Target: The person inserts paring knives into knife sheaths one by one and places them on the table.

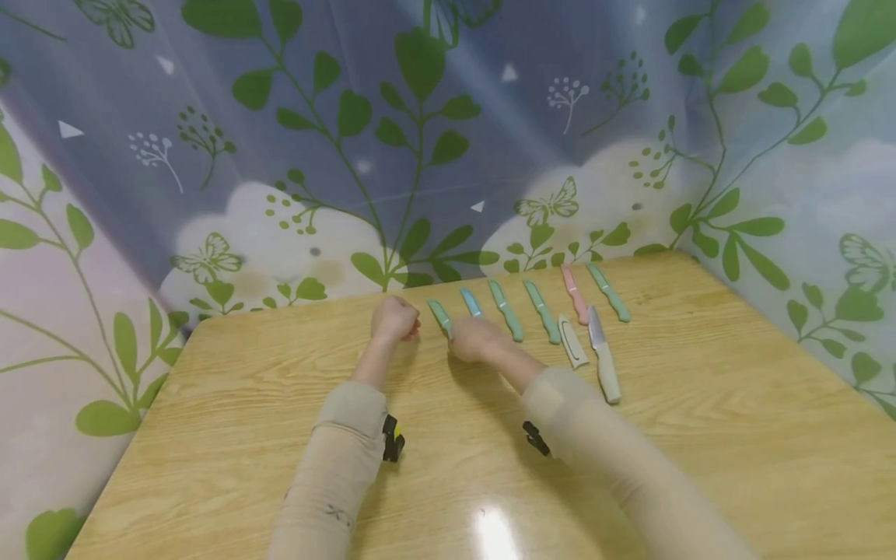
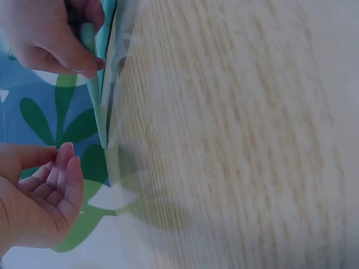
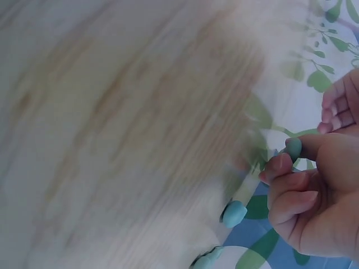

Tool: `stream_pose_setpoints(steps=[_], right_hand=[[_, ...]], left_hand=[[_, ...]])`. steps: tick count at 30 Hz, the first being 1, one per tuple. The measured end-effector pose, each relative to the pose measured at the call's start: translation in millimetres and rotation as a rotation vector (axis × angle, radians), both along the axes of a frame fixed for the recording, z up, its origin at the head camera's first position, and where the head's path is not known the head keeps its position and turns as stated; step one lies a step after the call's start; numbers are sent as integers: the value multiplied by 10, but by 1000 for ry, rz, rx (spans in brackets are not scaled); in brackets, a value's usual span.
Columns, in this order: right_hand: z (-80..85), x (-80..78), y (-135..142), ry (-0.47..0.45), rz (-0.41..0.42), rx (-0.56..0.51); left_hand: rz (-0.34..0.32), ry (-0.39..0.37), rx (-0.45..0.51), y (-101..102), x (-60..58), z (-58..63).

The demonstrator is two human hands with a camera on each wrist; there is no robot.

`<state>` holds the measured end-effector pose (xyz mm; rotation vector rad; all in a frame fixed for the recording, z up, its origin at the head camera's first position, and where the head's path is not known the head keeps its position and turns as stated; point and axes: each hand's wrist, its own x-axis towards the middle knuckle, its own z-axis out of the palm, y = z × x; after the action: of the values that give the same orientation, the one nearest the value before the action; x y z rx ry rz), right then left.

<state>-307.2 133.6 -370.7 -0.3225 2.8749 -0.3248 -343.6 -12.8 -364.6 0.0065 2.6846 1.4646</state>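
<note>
My right hand (image 1: pixel 476 340) pinches the handle of a green knife (image 1: pixel 439 315), the leftmost in a row on the wooden table. In the right wrist view the rounded handle end (image 3: pixel 293 149) pokes out between thumb and forefinger. The left wrist view shows the knife (image 2: pixel 96 106) lengthwise, its tip toward my left hand (image 2: pixel 42 196). That hand, just left of the knife in the head view, holds nothing and its fingers are loosely bent. A blue knife (image 1: pixel 470 302) lies right behind my right hand, which hides part of it.
To the right lie more green knives (image 1: pixel 505 311), a pink knife (image 1: pixel 575 294) and a white-handled knife (image 1: pixel 606 365) with its grey blade bare. Beside it is a white sheath (image 1: pixel 572 342). A leaf-patterned curtain (image 1: pixel 336 171) hangs along the table's far edge.
</note>
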Motion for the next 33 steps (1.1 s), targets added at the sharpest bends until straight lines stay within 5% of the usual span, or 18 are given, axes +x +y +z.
stream_pose_setpoints(steps=[11,17,24,33], right_hand=[[-136,-39,-48,21,7,100],[-73,-23,26,15,18,1],[105,49,284,81,40,-57],[167,227,701,181,33,-150]], left_hand=[[15,-15,6,53,-23,-2],[-16,25,-2,100,-108,0],[-77,66,-53,211,27,155],[-219,210,-286,491,115,171]])
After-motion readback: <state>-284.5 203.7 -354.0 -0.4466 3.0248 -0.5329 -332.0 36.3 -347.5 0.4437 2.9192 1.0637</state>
